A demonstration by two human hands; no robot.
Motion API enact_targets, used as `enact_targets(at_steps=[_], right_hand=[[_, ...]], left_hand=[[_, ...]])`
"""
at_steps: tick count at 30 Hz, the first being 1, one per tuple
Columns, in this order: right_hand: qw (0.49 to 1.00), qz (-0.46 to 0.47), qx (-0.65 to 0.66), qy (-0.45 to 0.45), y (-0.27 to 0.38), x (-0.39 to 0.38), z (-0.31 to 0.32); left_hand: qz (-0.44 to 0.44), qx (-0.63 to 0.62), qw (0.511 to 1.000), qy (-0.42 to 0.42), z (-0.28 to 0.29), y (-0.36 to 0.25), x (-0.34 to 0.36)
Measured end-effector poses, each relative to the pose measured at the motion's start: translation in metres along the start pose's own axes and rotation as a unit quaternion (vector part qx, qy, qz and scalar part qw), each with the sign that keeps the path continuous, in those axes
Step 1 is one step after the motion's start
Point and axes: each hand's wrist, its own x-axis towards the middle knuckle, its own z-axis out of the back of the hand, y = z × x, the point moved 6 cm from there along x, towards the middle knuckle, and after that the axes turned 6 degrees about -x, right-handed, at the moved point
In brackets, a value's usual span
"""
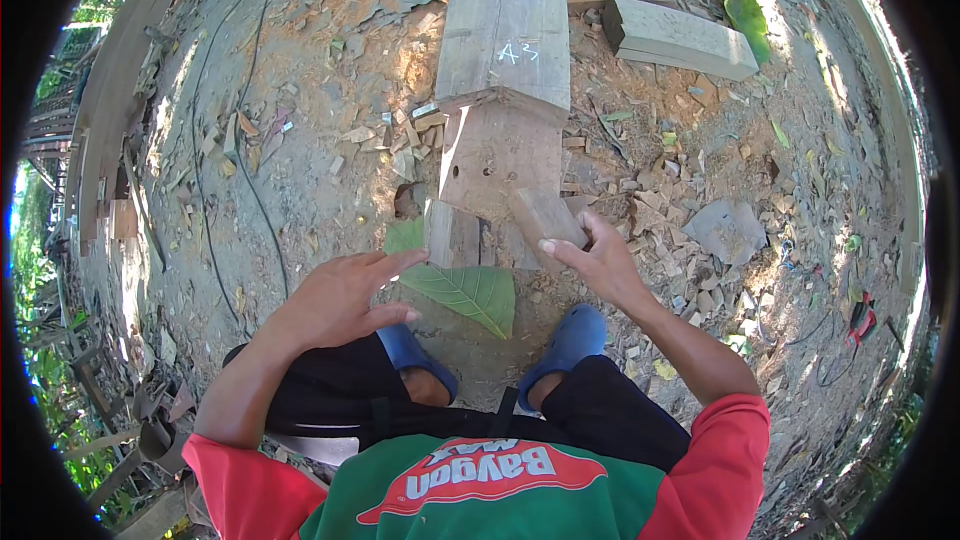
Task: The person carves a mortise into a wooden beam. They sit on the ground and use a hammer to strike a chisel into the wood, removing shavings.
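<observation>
My right hand (604, 262) grips the near end of a short wooden block (545, 217), thumb on one side and fingers on the other. The block slants across the near right end of a broad timber beam (505, 35), by a lower worn section (520, 155) with dark holes. My left hand (345, 292) is open, fingers stretched toward a second short wooden block (452, 233) at the beam's near left. Whether its fingertips touch that block I cannot tell. Below lies a large green leaf (465, 292).
Past the beam, a squared timber offcut (685, 38) lies to the right. Wood chips (405, 145) and dry leaves litter the ground. A black cable (250, 190) runs along the left. A red-and-black tool (860, 320) lies far right. My blue clogs (575, 340) stand close before the beam.
</observation>
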Motion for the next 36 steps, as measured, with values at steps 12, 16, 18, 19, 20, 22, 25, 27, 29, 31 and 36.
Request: enact_targets(at_steps=[12,16,18,19,20,22,25,27,29,31,36], right_hand=[[0.948,-0.168,0.261,-0.069,-0.060,0.023,0.037],[0.950,-0.234,0.182,-0.098,-0.131,0.047,0.068],[0.951,-0.243,0.159,-0.109,-0.151,0.050,0.068],[0.951,-0.246,0.153,-0.107,-0.156,0.051,0.065],[0.952,-0.248,0.146,-0.105,-0.162,0.051,0.064],[0.949,-0.243,0.173,-0.099,-0.161,0.053,0.062],[0.944,-0.250,0.190,-0.096,-0.161,0.058,0.067],[0.946,-0.269,0.166,-0.074,-0.161,0.061,0.076],[0.948,-0.296,0.113,-0.028,-0.159,0.064,0.084],[0.951,-0.286,0.107,-0.054,-0.167,0.067,0.088],[0.907,-0.161,0.289,-0.260,-0.185,0.082,0.112]], left_hand=[[-0.020,-0.008,0.999,-0.032,0.001,0.007,-0.005],[-0.024,-0.003,0.999,-0.035,0.000,0.012,-0.002],[-0.025,-0.003,0.999,-0.039,0.000,0.012,0.000],[-0.017,-0.007,0.999,-0.034,0.002,0.010,-0.001],[-0.009,-0.010,0.999,-0.029,0.003,0.009,0.000],[-0.011,-0.013,0.999,-0.031,0.002,0.010,0.001],[-0.021,-0.001,0.999,-0.036,0.001,0.010,0.002],[-0.011,0.000,1.000,-0.023,0.001,0.009,0.004],[0.020,-0.011,1.000,0.008,0.000,0.009,0.004],[0.020,-0.007,1.000,0.010,-0.001,0.010,0.004],[0.019,-0.021,0.999,-0.016,0.000,0.015,-0.003]])
